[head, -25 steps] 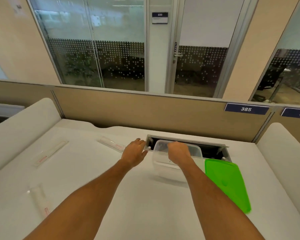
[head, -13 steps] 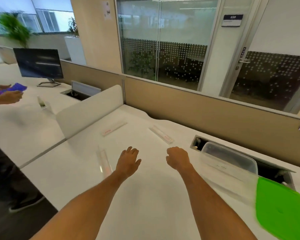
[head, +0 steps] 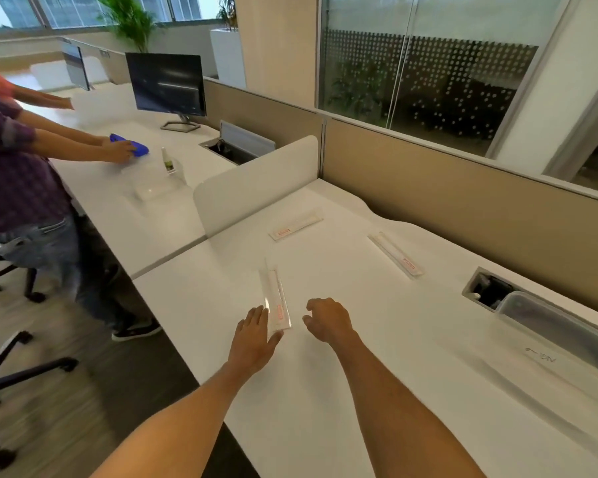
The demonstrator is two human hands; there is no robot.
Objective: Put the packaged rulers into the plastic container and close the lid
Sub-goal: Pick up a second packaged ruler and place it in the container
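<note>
Hands reaching a packaged ruler on the white desk (head: 325, 391)

The left hand (head: 254, 334), fingers straight, is touching the near clear packaged ruler (head: 276, 298) with red label; the right hand (head: 328, 320) is hovering just right, loosely curled, holding nothing.

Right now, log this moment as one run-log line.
stage: reaching first ruler | left hand: open, at nearest packaged ruler | right hand: empty, fingers loosely curled | rulers on desk: three | container: open, far right

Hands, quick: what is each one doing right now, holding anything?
Left hand: open, straight fingers at the edge of the nearest packaged ruler, no grip.
Right hand: open, loosely curled, holding nothing.
</note>
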